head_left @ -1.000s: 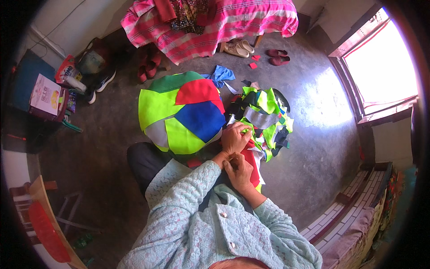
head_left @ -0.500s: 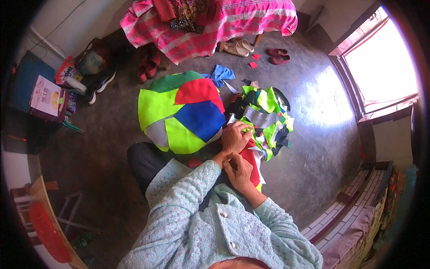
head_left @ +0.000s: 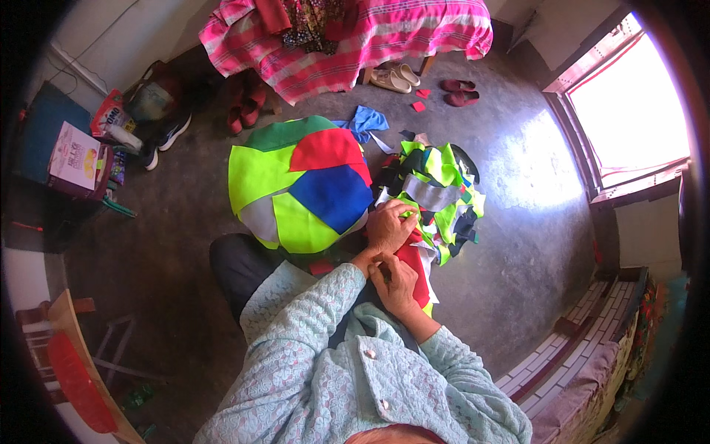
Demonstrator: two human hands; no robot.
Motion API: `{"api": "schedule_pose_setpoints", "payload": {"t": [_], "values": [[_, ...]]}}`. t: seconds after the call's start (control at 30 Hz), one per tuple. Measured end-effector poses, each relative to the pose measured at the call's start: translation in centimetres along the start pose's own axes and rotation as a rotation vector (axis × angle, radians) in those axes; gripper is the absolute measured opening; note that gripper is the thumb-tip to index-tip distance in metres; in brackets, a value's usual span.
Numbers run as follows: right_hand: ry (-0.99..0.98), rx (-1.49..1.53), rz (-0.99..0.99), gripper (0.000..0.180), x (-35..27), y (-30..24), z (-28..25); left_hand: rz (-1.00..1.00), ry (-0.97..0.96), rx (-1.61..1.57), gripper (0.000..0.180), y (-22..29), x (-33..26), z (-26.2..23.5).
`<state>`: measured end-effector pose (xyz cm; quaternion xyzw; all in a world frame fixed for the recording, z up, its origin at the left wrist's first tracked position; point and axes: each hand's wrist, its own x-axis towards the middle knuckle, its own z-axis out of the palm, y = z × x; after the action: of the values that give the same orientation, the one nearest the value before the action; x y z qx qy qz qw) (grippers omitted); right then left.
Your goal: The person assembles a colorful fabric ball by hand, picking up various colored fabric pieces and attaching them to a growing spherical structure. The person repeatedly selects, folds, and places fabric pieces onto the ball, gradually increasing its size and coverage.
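My left hand point(head_left: 387, 226) reaches out to the near edge of the scrap pile, its fingers curled and closed. Whatever sits between those fingertips is too small to make out. Just below it, my right hand point(head_left: 396, 283) presses bent, closed fingers against my left wrist; anything pinched there is hidden. Red cloth point(head_left: 420, 277) with white pieces lies beside and partly beneath the hands. To the left rests a big round patchwork of cloth point(head_left: 299, 189) in lime, green, red, blue and grey. A heap of mixed fabric scraps point(head_left: 436, 194) spreads on the right.
A blue cloth point(head_left: 367, 122) lies beyond the patchwork. Farther off stand a bed with a pink checked cover point(head_left: 414, 37), beige shoes point(head_left: 392, 78) and dark red shoes point(head_left: 460, 93). A box point(head_left: 75, 159) is at the left, a wooden board point(head_left: 85, 355) at lower left.
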<state>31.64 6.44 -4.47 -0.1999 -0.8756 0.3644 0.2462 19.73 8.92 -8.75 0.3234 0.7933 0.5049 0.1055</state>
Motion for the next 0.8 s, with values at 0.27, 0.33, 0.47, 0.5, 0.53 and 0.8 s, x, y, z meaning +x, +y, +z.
{"api": "schedule_pose_setpoints", "payload": {"t": [0.27, 0.33, 0.47, 0.5, 0.53, 0.8], "values": [[-0.055, -0.051, -0.131, 0.015, 0.06, 0.46, -0.32, 0.025, 0.011, -0.01, 0.018, 0.05, -0.1, -0.29], [-0.056, -0.07, -0.159, 0.016, 0.16, 0.52, -0.3, 0.023, 0.007, -0.008, 0.017, 0.0, -0.04, -0.29], [0.042, 0.02, -0.039, 0.022, -0.35, 0.61, 0.31, -0.005, -0.011, -0.012, 0.018, -0.11, 0.01, -0.01], [0.046, 0.028, -0.001, 0.024, -0.32, 0.46, 0.33, -0.024, -0.03, -0.017, 0.019, -0.19, 0.08, 0.12], [0.051, 0.036, 0.037, 0.026, -0.25, 0.22, 0.28, -0.044, -0.048, -0.022, 0.02, -0.28, 0.11, 0.23], [0.03, -0.013, 0.03, 0.029, -0.35, 0.72, 0.47, -0.027, -0.054, -0.047, 0.02, -0.67, -0.02, 0.23]]}}
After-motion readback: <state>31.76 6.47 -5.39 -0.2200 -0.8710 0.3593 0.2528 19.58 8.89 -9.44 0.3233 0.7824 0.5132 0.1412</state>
